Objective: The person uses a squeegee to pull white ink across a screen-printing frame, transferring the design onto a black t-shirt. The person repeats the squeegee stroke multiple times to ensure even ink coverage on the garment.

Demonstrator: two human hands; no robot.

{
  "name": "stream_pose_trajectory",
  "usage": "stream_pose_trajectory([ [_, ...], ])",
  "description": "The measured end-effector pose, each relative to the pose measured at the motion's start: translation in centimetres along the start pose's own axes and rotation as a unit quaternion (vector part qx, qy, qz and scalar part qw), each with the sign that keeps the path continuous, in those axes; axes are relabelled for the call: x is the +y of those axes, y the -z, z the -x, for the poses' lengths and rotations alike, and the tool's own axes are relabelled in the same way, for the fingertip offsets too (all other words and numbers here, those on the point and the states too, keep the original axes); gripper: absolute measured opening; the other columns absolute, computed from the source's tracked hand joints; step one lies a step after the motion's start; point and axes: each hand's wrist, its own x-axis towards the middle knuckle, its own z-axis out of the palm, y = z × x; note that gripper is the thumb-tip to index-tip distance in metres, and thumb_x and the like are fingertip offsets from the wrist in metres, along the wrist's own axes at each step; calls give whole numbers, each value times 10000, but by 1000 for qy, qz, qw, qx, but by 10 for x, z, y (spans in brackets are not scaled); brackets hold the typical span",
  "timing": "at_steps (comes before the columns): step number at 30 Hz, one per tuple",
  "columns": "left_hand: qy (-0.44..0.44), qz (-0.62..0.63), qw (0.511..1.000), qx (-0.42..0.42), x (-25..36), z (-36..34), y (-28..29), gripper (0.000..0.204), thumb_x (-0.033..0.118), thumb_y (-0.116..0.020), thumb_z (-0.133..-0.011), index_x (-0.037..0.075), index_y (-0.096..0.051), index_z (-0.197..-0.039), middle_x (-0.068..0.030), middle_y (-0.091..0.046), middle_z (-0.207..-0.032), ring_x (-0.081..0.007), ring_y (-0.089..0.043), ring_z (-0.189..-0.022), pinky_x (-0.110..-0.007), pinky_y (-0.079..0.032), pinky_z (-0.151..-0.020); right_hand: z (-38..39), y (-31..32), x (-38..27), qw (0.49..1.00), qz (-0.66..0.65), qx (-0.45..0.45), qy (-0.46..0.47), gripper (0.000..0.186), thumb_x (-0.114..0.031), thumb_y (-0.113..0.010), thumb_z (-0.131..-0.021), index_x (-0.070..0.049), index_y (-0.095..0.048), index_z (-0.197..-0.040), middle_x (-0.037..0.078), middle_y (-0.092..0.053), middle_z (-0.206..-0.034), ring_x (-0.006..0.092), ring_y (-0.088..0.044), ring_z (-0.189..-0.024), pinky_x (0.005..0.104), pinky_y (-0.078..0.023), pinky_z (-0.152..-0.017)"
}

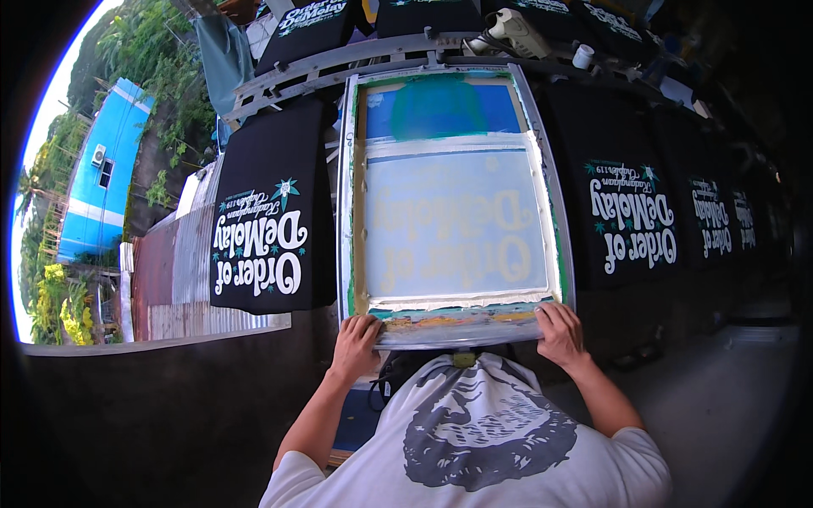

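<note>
A screen-printing frame [457, 339] lies in front of me, its long sides running away from my body. Pale mesh [453, 182] fills it, showing faint reversed lettering, with a blue and green ink-stained strip [436, 106] at the far end. White and green residue lines the inner edges. My left hand [356, 343] is closed over the near left corner, fingers curled onto the top of the bar. At the near right corner my right hand [561, 337] grips the same bar. What lies under the frame is hidden.
Black printed shirts flank the frame, one at left [262, 203] and several at right [622, 186]. Behind runs a metal rail [381, 55] with more shirts beyond. A beige heat gun [518, 34] and a white cup [583, 57] sit by the rail. An opening at left shows corrugated sheets [190, 262].
</note>
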Motion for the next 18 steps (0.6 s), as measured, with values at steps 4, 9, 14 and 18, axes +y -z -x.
stream_pose_trajectory([
  [4,-18,-12,996,91,-16,-14,-20,538,54,-787,-519,44,-700,-1049,-92,-686,-1075,-285,-656,-1027,-447,-479,-925,-8,-28,8,998,32,54,-25,221,-6,-662,-768,8,-692,-986,145,-716,-1004,324,-710,-929,428,-574,-856],
  [9,-21,-53,980,188,-53,-75,-35,452,62,-769,-568,87,-710,-1015,-56,-702,-1004,-250,-677,-929,-421,-466,-838,-66,-49,46,994,52,92,-9,168,0,-658,-786,-6,-698,-950,123,-729,-971,302,-724,-891,397,-592,-802],
  [14,-43,-53,967,244,-101,-172,-33,399,-27,-741,-579,117,-691,-947,-35,-691,-926,-245,-660,-855,-404,-443,-787,-148,-68,100,992,71,105,1,184,4,-652,-774,-23,-704,-949,100,-732,-956,272,-731,-879,386,-598,-778],
  [18,-36,-56,967,246,-141,-241,-30,406,-42,-734,-569,106,-697,-945,-37,-665,-896,-258,-648,-845,-401,-446,-793,-215,-83,141,990,79,120,6,195,3,-657,-747,-40,-701,-932,87,-732,-955,273,-731,-877,391,-594,-755],
])
